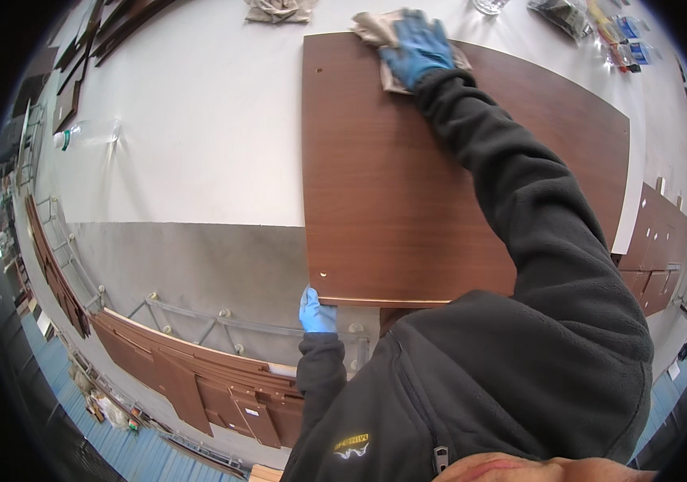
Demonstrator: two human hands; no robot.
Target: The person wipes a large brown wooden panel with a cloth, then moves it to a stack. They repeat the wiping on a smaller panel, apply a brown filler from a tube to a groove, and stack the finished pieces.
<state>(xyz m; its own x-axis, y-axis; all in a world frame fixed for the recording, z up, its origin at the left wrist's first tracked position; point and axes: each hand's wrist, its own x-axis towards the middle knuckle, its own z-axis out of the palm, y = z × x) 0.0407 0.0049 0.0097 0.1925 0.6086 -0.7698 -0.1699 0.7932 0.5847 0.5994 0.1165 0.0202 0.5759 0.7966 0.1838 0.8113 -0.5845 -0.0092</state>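
Observation:
A large brown wood-grain panel [408, 177] lies flat on the white table [199, 145], its near edge jutting out past the table's front. My right hand [420, 50], in a blue glove, reaches to the panel's far edge and presses a beige cloth [379, 30] against the surface, fingers stretched out over it. At the near left corner my left hand [318, 312], also gloved in blue, grips the edge of the panel. Its fingers close round that corner, partly hidden beneath it. Small round holes show near the panel's corners.
A clear plastic bottle [90, 134] lies on the table's left side. Another crumpled cloth [279, 10] is at the far edge. Bags and bottles [625, 40] sit far right. Stacked brown panels [199, 373] on a wheeled metal rack stand at the lower left.

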